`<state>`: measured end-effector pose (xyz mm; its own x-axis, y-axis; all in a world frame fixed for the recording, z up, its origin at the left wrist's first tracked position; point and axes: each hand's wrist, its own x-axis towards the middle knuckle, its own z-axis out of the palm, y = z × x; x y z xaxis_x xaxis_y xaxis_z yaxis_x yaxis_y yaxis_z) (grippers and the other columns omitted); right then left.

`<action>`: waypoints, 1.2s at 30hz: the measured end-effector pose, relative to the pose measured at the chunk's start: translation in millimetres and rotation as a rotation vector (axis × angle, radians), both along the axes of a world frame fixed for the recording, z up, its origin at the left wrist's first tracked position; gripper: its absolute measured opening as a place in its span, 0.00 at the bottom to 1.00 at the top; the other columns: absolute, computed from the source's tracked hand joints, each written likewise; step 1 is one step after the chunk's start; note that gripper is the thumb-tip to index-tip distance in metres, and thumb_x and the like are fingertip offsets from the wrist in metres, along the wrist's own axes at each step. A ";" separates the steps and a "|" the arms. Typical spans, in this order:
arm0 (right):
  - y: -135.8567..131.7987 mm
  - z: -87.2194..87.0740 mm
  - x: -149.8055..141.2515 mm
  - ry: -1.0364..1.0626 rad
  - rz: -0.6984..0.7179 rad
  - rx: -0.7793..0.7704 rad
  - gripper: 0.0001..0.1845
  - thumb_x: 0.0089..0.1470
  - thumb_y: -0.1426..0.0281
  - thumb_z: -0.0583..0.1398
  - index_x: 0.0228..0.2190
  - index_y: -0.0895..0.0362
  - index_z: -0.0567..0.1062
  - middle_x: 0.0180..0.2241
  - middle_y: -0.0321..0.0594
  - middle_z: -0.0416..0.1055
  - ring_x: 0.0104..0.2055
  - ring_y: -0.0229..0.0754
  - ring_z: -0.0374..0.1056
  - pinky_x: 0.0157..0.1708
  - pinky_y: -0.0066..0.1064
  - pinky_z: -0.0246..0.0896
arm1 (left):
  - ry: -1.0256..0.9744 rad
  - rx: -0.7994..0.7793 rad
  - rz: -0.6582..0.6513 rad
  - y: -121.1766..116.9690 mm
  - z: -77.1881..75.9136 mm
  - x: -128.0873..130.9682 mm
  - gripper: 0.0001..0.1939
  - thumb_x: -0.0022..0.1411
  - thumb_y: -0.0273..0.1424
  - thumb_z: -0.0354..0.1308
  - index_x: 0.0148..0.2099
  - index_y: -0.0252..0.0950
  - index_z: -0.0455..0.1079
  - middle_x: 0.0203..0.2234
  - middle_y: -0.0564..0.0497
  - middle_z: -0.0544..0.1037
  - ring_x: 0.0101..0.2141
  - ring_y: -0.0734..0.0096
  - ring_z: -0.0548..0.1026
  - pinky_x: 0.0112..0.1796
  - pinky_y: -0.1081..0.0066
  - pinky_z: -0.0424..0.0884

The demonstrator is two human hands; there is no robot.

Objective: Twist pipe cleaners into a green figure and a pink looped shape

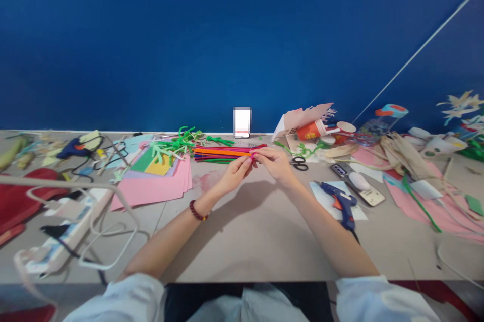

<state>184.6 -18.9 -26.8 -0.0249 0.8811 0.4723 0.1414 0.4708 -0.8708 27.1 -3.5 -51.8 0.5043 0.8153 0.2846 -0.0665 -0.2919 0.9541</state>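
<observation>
My left hand [237,172] and my right hand [273,162] meet over the middle of the table, both with fingers pinched. Between their fingertips shows a small bright pink piece [252,155], which looks like a pipe cleaner; most of it is hidden by the fingers. Just behind my hands lies a bundle of coloured pipe cleaners [215,152], in orange, red, purple and green. A pair of black-handled scissors [299,163] rests to the right of my right hand. Beyond the bundle a phone [242,123] with a bright screen leans upright against the blue wall.
Pink paper sheets [151,191] and green pipe-cleaner shapes [181,141] lie left. At right are a blue glue gun [342,201], a phone [357,185], and a red paper cup [312,130]. A power strip [70,231] with cables occupies the near left.
</observation>
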 end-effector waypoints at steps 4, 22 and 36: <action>0.9 -4.5 -3.1 0.039 0.010 -0.024 0.14 0.51 0.59 0.62 0.30 0.56 0.81 0.26 0.40 0.72 0.28 0.39 0.67 0.33 0.33 0.66 | 0.027 -0.017 0.022 -3.1 3.0 1.5 0.20 0.65 0.45 0.45 0.33 0.33 0.64 0.16 0.57 0.61 0.17 0.80 0.59 0.20 0.76 0.57; -2.5 -0.4 -9.0 0.263 0.114 -0.187 0.15 0.46 0.60 0.66 0.33 0.57 0.80 0.28 0.40 0.74 0.28 0.39 0.70 0.30 0.35 0.70 | 0.054 0.425 0.457 -9.6 20.0 -5.3 0.07 0.61 0.33 0.55 0.36 0.36 0.72 0.32 0.49 0.74 0.35 0.71 0.72 0.38 0.71 0.68; -0.5 -10.0 -14.4 0.328 0.092 -0.241 0.17 0.39 0.59 0.70 0.27 0.58 0.76 0.25 0.38 0.74 0.27 0.39 0.71 0.30 0.34 0.71 | 0.110 0.532 0.458 -9.5 18.1 -10.7 0.07 0.61 0.33 0.55 0.35 0.37 0.72 0.29 0.48 0.75 0.33 0.69 0.71 0.36 0.69 0.67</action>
